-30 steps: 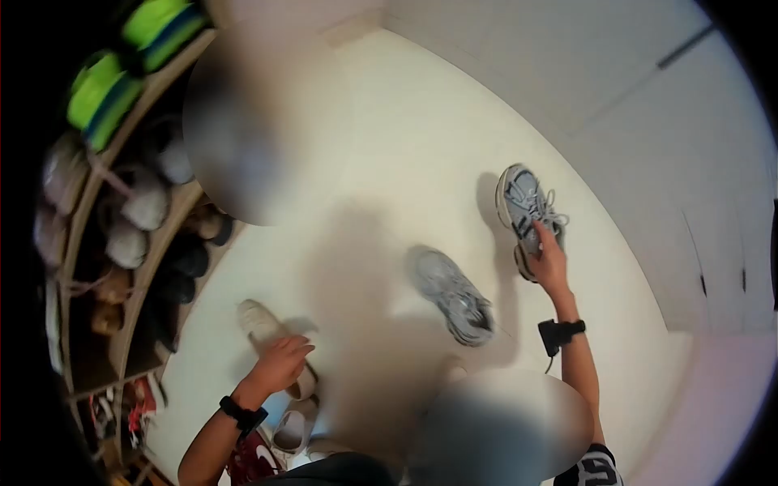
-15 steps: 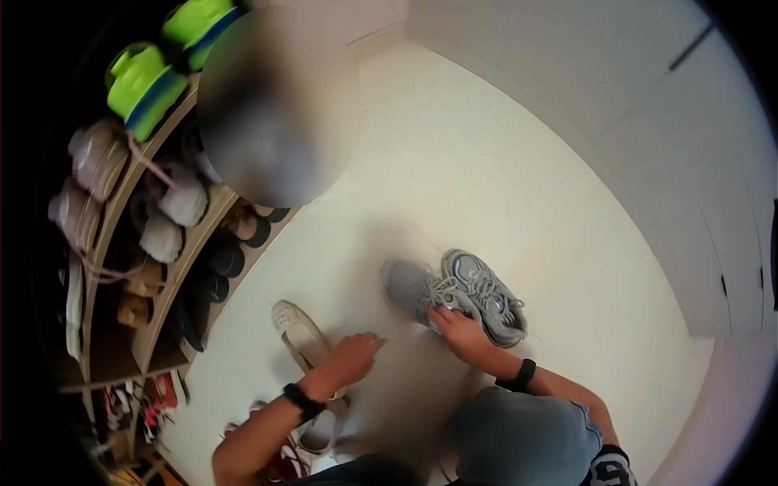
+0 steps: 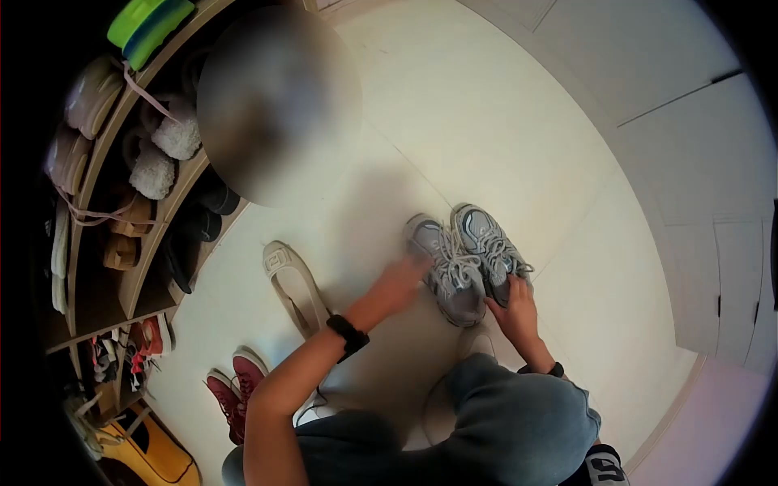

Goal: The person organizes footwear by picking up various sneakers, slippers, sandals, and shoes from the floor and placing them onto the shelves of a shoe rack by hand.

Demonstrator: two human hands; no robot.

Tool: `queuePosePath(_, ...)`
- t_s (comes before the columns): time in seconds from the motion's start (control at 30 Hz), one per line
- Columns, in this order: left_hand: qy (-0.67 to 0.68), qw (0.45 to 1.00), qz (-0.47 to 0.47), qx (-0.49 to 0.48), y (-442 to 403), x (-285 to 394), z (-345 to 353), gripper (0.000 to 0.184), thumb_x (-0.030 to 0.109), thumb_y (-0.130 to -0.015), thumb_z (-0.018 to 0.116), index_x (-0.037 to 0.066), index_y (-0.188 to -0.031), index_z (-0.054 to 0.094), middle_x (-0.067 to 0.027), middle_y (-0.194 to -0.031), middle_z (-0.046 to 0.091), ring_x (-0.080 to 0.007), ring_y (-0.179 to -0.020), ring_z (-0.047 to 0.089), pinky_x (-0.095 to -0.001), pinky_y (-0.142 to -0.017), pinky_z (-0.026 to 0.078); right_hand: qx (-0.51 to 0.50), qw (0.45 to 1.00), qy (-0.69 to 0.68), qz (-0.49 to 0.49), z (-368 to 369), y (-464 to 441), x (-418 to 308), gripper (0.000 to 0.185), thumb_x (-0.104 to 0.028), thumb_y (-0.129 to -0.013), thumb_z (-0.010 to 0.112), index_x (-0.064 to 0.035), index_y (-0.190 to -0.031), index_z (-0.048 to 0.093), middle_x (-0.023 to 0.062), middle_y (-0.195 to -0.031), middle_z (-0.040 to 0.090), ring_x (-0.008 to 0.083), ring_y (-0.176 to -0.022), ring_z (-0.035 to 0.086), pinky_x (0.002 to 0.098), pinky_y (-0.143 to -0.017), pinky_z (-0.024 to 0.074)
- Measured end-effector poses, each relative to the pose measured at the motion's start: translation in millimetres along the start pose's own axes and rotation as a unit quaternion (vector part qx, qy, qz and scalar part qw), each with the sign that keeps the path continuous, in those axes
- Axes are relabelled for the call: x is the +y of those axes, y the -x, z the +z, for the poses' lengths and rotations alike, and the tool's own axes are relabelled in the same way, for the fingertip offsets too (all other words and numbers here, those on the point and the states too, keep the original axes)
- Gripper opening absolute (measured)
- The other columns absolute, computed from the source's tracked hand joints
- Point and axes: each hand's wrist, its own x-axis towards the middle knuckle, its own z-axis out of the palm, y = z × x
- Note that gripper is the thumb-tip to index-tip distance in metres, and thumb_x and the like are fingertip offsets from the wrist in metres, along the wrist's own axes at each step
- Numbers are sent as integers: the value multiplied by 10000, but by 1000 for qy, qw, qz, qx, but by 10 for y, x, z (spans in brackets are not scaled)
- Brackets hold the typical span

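A pair of grey lace-up sneakers stands side by side on the floor, toes pointing away from me. My right hand (image 3: pixel 516 314) is at the heel opening of the right sneaker (image 3: pixel 486 241), with thumb and fingers around its collar. Beside the outer edge of the left sneaker (image 3: pixel 447 271) is my left hand (image 3: pixel 399 285), its fingers smeared by motion. I cannot make out whether it touches the shoe. A beige flat shoe (image 3: pixel 279 261) lies left of my left hand, partly hidden by my forearm.
A wooden shoe rack (image 3: pixel 154 301) curves along the left, holding several pairs, including fluffy slippers (image 3: pixel 154 174). Red shoes (image 3: pixel 247 374) stand on the floor near my left arm. White cabinets (image 3: pixel 681 154) line the right. A round blur hides part of the upper left.
My right hand has shifted from the left sneaker to the right one's heel. My left hand has moved rightward to the left sneaker. The view has shifted too.
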Motion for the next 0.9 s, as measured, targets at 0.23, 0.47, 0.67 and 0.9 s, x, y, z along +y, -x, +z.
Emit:
queuePosePath(0.23, 71, 989, 92, 87, -6, 20, 155, 653, -33, -597, 495, 45, -1211, 286, -230, -1086, 333, -374, -939, 419, -374, -844, 350, -107, 994, -1, -13, 171, -280, -71, 690, -273, -571, 687, 106, -1013, 316, 227, -872, 493, 369, -777, 514, 387, -687, 418)
queuePosePath(0.47, -35, 998, 21, -38, 50, 0, -333, 496, 2, -652, 446, 27, -1140, 366, -193, -993, 446, -342, -874, 476, -392, -759, 394, -129, 981, 104, -100, 64, -789, -120, 468, -124, -594, 591, -1, -978, 354, 208, -733, 541, 364, -638, 540, 425, -561, 438)
queuePosePath(0.67, -187, 980, -53, -38, 571, 380, -975, 379, 102, -695, 479, 31, -1065, 438, -167, -929, 500, -320, -828, 505, -394, -694, 410, -119, 969, 127, -175, -465, -948, -557, 361, -163, -654, 570, 6, -916, 388, 196, -682, 554, 353, -627, 547, 422, -563, 444)
queuePosePath(0.9, -160, 982, -81, 54, 1599, 922, -1271, 415, 182, -721, 508, -21, -1071, 415, -184, -887, 514, -331, -820, 504, -389, -715, 403, -38, 964, 98, -244, -1345, -469, -1484, 330, -170, -668, 551, 29, -888, 406, 210, -635, 542, 370, -614, 536, 428, -559, 440)
